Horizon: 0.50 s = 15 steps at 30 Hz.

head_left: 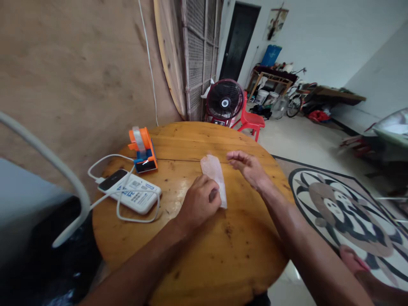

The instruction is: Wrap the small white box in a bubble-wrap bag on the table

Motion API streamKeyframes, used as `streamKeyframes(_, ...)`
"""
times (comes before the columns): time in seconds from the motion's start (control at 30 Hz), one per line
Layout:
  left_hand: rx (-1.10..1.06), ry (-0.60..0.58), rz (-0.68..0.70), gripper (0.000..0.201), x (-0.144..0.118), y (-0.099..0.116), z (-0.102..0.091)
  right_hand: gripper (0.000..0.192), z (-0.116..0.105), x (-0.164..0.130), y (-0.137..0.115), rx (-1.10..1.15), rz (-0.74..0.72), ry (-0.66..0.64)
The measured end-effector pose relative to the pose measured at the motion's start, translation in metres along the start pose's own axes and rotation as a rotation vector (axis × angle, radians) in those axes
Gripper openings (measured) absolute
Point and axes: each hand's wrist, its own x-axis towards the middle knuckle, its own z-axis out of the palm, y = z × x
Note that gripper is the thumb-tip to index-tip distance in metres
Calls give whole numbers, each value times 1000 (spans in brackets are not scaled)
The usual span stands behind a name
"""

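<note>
Head view. A round wooden counter is shown filling the middle of the frame. At its centre lies a small, pale translucent packet, flat on the wood and angled from upper left to lower right. Its lower end is pinned under the left hand, whose fingers are curled down and closed onto the packet's edge. The right hand is held just to the right of the packet's upper end, fingers loosely spread and extended, empty; whether the fingertips touch the packet cannot be told.

In the left part of the frame, well apart from the hands, an orange tape dispenser is seen near the counter's far edge, and below it a white power bank with a dark phone lying on it and a white cable looped around both.

The step in hand is judged to be the steadying and flattening of the packet. A next move would call for the lower end to be kept anchored while the free end is taken by the open hand.
</note>
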Motion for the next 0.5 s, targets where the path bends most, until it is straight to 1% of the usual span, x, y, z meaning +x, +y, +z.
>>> streamKeyframes(0.07,0,-8,1,11,0,0,0,22,0,25,6,3,-11,-15)
streamKeyframes(0.17,2,-6,13,12,-1,-1,1,23,6,52,12,-27,-3,-92)
streamKeyframes(0.3,5,10,30,12,-1,-2,3,30,17,70,17,-97,83,-218)
streamKeyframes(0.4,20,5,26,12,-1,-2,3,29,23,81,18,-185,137,-292)
streamKeyframes(0.5,32,-8,14,12,-1,-1,3,27,27,91,18,-229,158,-329)
